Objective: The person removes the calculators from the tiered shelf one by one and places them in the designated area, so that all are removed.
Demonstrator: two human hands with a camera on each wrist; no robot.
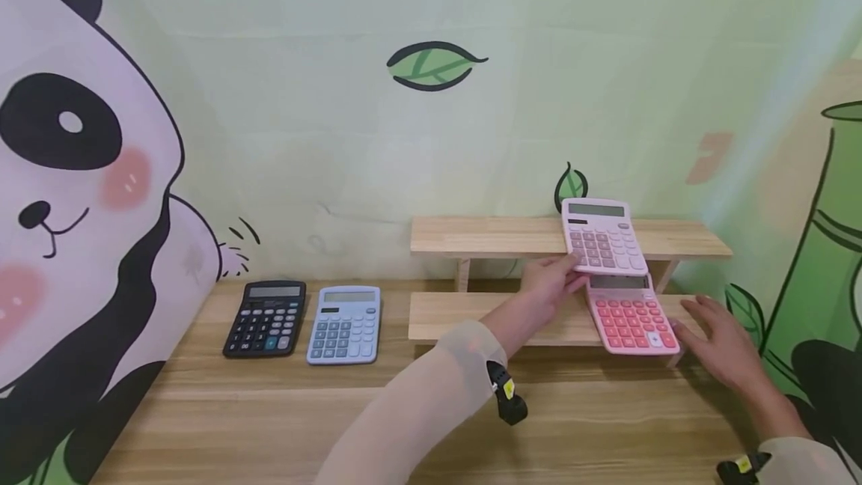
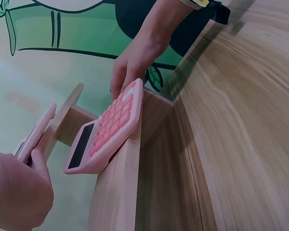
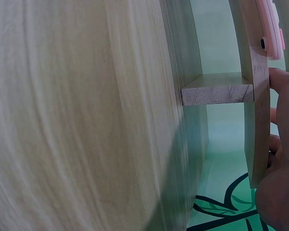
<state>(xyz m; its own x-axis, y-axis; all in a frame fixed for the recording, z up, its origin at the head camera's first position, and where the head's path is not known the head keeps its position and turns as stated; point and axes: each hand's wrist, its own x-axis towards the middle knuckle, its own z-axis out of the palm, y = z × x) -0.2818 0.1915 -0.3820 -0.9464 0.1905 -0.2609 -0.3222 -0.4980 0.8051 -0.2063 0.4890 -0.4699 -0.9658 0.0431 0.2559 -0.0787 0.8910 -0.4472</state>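
My left hand (image 1: 547,284) pinches the lower left corner of a pale pink calculator (image 1: 604,236), thumb on the front. That calculator leans upright in front of the upper wooden shelf (image 1: 491,238) and overlaps the top of a pink calculator (image 1: 633,324) with coral keys. The pink one sits tilted on the lower shelf (image 1: 485,318), its screen end raised in the left wrist view. My right hand (image 1: 723,343) is at the right end of the lower shelf, fingers loosely extended, thumb close to the pink calculator's lower right corner. Part of the right hand (image 3: 285,144) shows beside the shelf board in the right wrist view.
On the wooden table (image 1: 269,425), left of the two-tier stand, lie a black calculator (image 1: 265,319) and a light blue calculator (image 1: 344,325) side by side. Behind stands a green backdrop (image 1: 303,133) with a printed panda. A support (image 3: 216,91) holds up the lower shelf.
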